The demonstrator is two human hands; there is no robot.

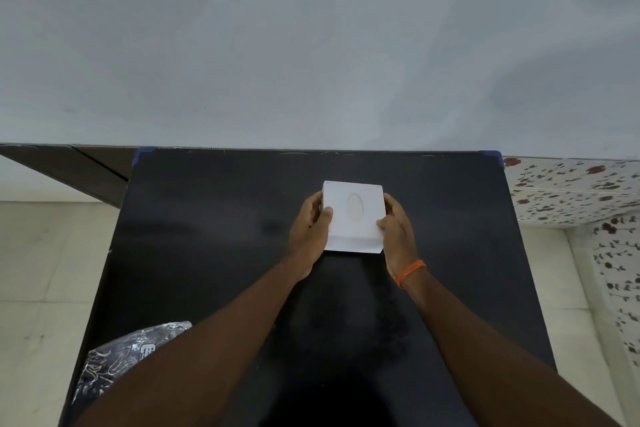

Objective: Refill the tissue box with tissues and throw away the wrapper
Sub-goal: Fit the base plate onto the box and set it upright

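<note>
- Head view shows a white tissue box (353, 215) sitting on a black counter (207, 236), toward the far middle; its oval slot faces up, and whether tissues are inside cannot be told
- left hand (309, 236) presses the box's left side, thumb over the top edge; right hand (398, 236) presses the right side, an orange band (410, 272) on its wrist; the fingers of both hands are wrapped on the box, narrow, holding it between them
- no loose tissue pack shows on the counter; a crinkled silvery-black bag (114, 364) sits at the near left, partly behind the left forearm, and it may be a bin liner, though that is a guess
- risks, as I judge them: the box looks light and smooth, so an uneven squeeze could tip it or slide it on the glossy top; prying a lid too hard could flick it off the far edge
- counter is dark and bare apart from the box, blue tape at its far corners; behind it a plain grey wall (311, 45); pale floor tiles on the left, flowered tiles on the right
</note>
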